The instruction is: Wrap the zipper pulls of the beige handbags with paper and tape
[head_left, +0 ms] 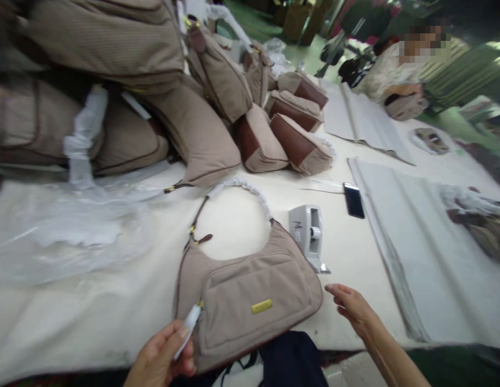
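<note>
A beige shoulder bag (250, 287) with brown piping and a gold plate (262, 307) lies at the table's front edge, its handle (245, 185) wrapped in white and arched away from me. My left hand (165, 349) pinches the white-wrapped zipper pull (188, 328) at the left end of the front pocket. Just off the bag's right end, my right hand (350, 306) has its fingers loosely stretched and holds nothing. Behind the bag's right side stands a grey-white tape dispenser (307, 234).
Many similar bags (201, 129) are heaped at the back left, beside crumpled clear plastic (72, 236). A phone (354, 200) lies near stacked pale sheets (427, 252) on the right. Beyond the table, a person (395, 70) sits near another bag (407, 105).
</note>
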### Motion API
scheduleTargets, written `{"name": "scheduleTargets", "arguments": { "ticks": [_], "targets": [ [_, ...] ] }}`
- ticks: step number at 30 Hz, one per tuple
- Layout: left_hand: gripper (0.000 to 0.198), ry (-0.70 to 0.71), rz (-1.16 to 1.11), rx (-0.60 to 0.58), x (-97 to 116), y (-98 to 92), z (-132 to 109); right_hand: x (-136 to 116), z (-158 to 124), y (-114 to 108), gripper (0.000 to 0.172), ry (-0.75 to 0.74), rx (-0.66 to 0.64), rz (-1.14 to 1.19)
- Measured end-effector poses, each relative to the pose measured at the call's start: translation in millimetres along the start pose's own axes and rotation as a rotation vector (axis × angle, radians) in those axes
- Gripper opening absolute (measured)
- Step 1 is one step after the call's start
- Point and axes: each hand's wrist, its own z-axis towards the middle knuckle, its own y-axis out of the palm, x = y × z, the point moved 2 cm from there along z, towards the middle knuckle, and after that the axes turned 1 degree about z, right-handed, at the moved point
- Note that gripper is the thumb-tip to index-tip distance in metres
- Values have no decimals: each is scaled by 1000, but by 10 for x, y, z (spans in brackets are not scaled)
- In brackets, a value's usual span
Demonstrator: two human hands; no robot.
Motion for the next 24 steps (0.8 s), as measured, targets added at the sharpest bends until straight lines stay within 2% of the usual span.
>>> {"name": "scheduleTargets", "arguments": {
  "ticks": [1, 3, 4, 5, 6, 7, 10, 12, 14, 16, 18, 24],
  "targets": [
    [35, 49, -27, 3, 26, 29, -38, 3, -21, -46, 37, 18, 45, -30],
    [34, 104, -61, -6, 51, 54, -75, -78, -117, -123, 44, -22, 230, 14],
    [33, 120, -67, -12, 51, 55, -80, -164, -205, -119, 46, -75, 281, 73],
    [33, 133, -72, -20, 45, 51, -80, -276, -324, -70, 48, -138, 270, 128],
    [32, 147, -73, -27, 36, 47, -78, -404, -472, 38, 46, -190, 162, 148],
    [31, 161, -71, -33, 25, 43, -76, -537, -650, 204, 43, -218, -11, 109],
    [29, 195, -62, -35, -1, 41, -71, -859, -1263, 918, 30, -284, -559, -192],
    [29, 214, -53, -30, -5, 47, -70, -955, -1583, 1424, 27, -301, -824, -386],
    [30, 231, -47, -29, -3, 53, -70, -964, -1738, 1838, 24, -336, -964, -513],
    [30, 251, -49, -33, 2, 57, -72, -922, -1747, 2117, 22, -404, -991, -616],
    [30, 260, -54, -38, 4, 58, -72, -866, -1682, 2273, 21, -466, -957, -700],
    [33, 239, -70, -40, 2, 43, -55, -802, -1588, 2416, 26, -487, -832, -866]
  ]
}}
